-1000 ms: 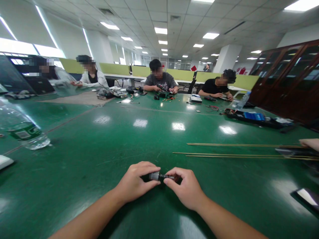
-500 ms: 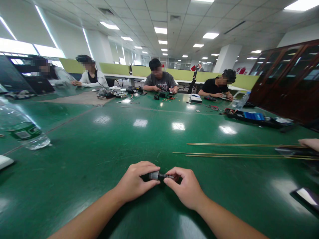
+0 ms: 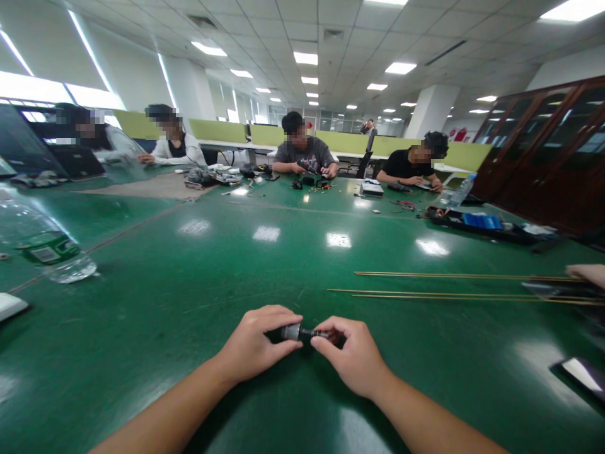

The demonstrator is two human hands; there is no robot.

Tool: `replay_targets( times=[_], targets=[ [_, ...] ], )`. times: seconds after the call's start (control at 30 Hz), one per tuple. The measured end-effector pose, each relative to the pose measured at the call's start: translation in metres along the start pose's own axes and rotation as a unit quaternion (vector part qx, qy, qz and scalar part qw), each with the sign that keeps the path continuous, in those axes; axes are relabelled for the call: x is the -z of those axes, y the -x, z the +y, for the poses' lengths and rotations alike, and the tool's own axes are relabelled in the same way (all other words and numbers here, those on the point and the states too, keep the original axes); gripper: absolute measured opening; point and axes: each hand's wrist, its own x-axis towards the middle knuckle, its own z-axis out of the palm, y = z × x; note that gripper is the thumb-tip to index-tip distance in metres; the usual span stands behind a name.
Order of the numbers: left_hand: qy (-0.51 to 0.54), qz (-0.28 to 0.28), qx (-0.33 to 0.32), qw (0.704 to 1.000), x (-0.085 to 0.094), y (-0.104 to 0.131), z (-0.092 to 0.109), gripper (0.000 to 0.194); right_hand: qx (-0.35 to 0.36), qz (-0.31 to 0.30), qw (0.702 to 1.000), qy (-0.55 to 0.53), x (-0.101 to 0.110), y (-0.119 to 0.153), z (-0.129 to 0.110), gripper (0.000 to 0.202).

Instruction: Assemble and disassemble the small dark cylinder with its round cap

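A short grey metal cylinder with a narrow dark shaft (image 3: 293,332) lies level between my two hands, just above or on the green table (image 3: 198,271). My left hand (image 3: 253,345) grips the wide cylinder end between thumb and fingers. At the other side, my right hand (image 3: 357,356) pinches the tip of the thin shaft, its thumb and forefinger covering that end. Whether the shaft and the cylinder are one piece I cannot tell.
Thin brass-coloured rods (image 3: 425,293) lie to the right, near another person's hand (image 3: 588,272). A phone-like dark object (image 3: 581,377) is at the right edge. A water bottle (image 3: 51,249) lies left. Across the table, people sit by tools and a black tray (image 3: 501,230).
My hands and the metal part stay almost still, with only a slight shift of the view. A distant person at the back has moved a little left.
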Motion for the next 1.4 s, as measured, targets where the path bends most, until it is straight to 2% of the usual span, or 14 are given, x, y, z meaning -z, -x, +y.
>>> replay_targets(
  times=[1.4],
  targets=[
    [-0.003,0.006,0.008,1.000,0.0024,-0.0003,-0.0005,0.035,0.003,0.000,1.000,-0.006,0.0025,-0.0001,-0.0006,0.008]
  ],
)
